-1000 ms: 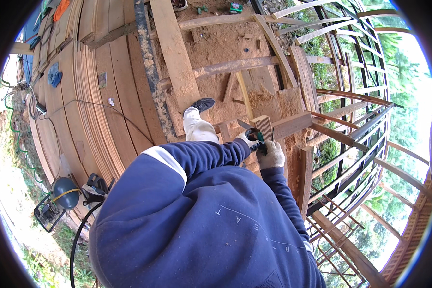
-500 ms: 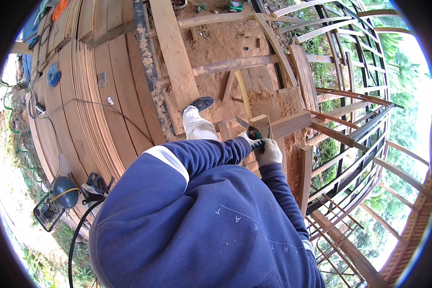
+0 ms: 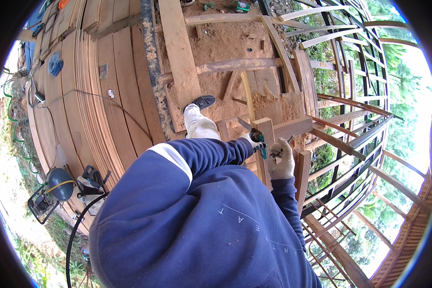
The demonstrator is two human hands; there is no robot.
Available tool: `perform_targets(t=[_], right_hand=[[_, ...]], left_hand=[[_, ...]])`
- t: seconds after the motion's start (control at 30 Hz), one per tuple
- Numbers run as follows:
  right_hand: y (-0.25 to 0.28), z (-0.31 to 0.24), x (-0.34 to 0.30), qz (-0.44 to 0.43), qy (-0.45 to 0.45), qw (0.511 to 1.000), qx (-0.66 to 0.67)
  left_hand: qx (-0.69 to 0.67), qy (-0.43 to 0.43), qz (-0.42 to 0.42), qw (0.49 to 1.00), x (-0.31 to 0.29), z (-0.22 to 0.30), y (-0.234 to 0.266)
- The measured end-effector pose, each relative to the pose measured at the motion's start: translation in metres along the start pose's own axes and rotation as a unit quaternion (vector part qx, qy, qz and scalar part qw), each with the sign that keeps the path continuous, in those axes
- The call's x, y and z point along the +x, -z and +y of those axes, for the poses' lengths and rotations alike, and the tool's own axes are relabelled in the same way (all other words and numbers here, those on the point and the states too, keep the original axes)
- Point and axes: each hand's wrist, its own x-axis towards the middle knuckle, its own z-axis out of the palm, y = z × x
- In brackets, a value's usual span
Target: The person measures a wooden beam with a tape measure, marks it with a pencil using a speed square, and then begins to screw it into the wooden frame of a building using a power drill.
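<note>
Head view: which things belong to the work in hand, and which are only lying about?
In the work, apparently: left hand; green-handled bladed tool in it; right hand; ridged wooden piece between them.

Lying about, apparently: blue bundle; small white item; dark round tank.

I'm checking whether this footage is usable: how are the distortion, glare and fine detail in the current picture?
In the head view, the stacked planks at left bend into a curve; also in the head view, the sky at far right is washed out white; again in the head view, the left hand and right hand appear small, so finger detail is hard to tell.
</note>
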Motion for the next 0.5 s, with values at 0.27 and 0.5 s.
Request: perform_targets(t=[0.27, 0.5], right_hand=[[0.026, -0.053, 0.049, -0.013, 0.135, 0.99, 0.035], [0.02, -0.069, 0.083, -0.085, 0.18, 0.978, -0.058]], left_hand=[[-0.031, -0.002, 0.001, 1.0, -0.017, 0.019, 0.005], [0.022, 0.004, 0.005, 1.0, -0.028, 0.041, 0.008]])
